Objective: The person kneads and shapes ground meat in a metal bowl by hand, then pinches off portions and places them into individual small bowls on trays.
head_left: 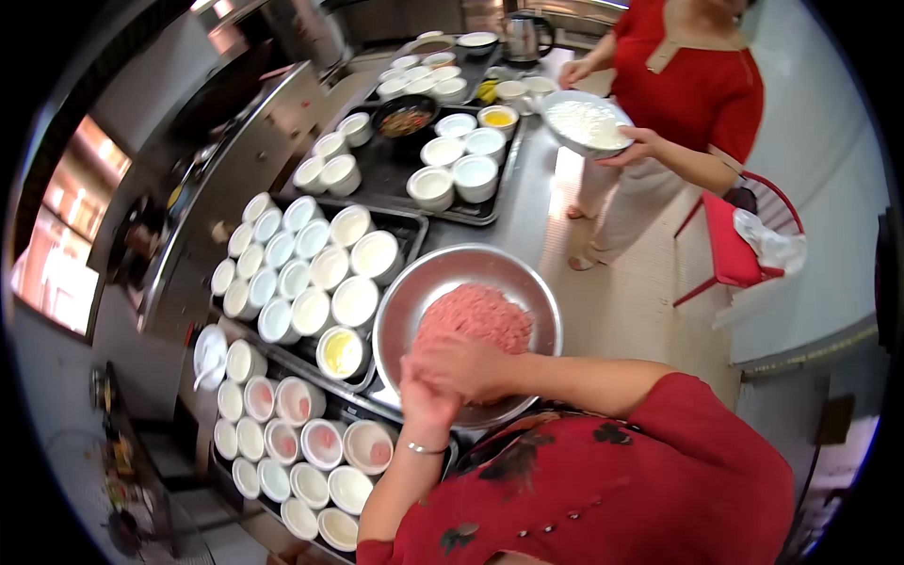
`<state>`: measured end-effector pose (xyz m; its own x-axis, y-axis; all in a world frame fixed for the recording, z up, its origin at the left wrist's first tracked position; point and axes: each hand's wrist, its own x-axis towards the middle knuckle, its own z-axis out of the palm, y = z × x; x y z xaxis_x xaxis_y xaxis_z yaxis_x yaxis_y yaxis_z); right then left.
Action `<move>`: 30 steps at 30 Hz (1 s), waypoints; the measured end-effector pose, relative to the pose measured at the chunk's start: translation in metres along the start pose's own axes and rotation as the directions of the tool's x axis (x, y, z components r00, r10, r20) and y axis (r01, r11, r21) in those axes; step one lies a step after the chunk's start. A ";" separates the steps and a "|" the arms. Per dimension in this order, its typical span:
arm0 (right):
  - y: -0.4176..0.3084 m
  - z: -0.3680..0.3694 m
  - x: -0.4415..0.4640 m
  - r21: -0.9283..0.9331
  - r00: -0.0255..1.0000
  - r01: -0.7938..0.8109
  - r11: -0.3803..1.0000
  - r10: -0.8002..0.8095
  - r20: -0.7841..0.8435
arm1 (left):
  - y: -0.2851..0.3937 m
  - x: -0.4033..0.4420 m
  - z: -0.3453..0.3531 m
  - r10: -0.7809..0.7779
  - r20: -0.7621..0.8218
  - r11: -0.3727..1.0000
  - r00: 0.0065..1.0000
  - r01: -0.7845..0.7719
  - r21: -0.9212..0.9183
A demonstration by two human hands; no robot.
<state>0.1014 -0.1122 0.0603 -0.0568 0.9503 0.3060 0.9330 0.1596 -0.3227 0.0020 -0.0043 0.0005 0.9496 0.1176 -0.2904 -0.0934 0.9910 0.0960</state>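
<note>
A large steel bowl [394,299] stands in front of me with a heap of pink minced meat [478,315] in it. Both my hands are together over the near left side of the bowl. My right hand [469,365] reaches across from the right, its fingers curled against the other hand. My left hand [428,394], below a bracelet [426,448], is closed too. Whatever lies between the palms is hidden. On the tray to the left, several white cups hold a bit of pink meat, among them a cup [321,444] near my left forearm.
White cups [330,268] crowd the dark trays on the left, one holding yellow liquid [341,352]. A black bowl [406,115] and a kettle [525,38] stand farther back. Another person holds a bowl of white contents [586,122]. A red chair [730,235] stands at right.
</note>
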 end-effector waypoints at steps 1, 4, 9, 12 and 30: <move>-0.002 0.007 0.000 0.010 1.000 0.023 1.000 -0.023 0.003 | -0.002 0.000 0.018 -0.058 0.222 0.987 0.973 0.089 -0.132; 0.012 0.032 -0.015 0.968 0.722 -0.042 0.247 0.677 -0.141 | -0.016 0.004 0.038 0.241 -0.089 0.931 0.966 -0.204 0.302; 0.000 0.017 -0.013 0.605 0.591 0.203 -0.770 0.589 0.551 | -0.026 0.002 0.047 0.319 0.090 0.661 0.943 -0.290 0.693; 0.001 0.027 -0.009 0.884 0.603 0.024 -0.467 0.712 0.359 | -0.028 -0.004 0.053 0.370 -0.017 0.712 0.929 -0.272 0.648; -0.008 0.016 -0.004 0.851 0.629 -0.032 -0.524 0.652 0.424 | -0.015 -0.024 0.066 0.349 -0.055 0.748 0.936 -0.243 0.617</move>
<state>0.0884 -0.1127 0.0479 0.4216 0.8149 -0.3978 -0.7894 0.1139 -0.6032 0.0006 -0.0266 0.0692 0.8395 0.4594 -0.2902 -0.1163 0.6735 0.7299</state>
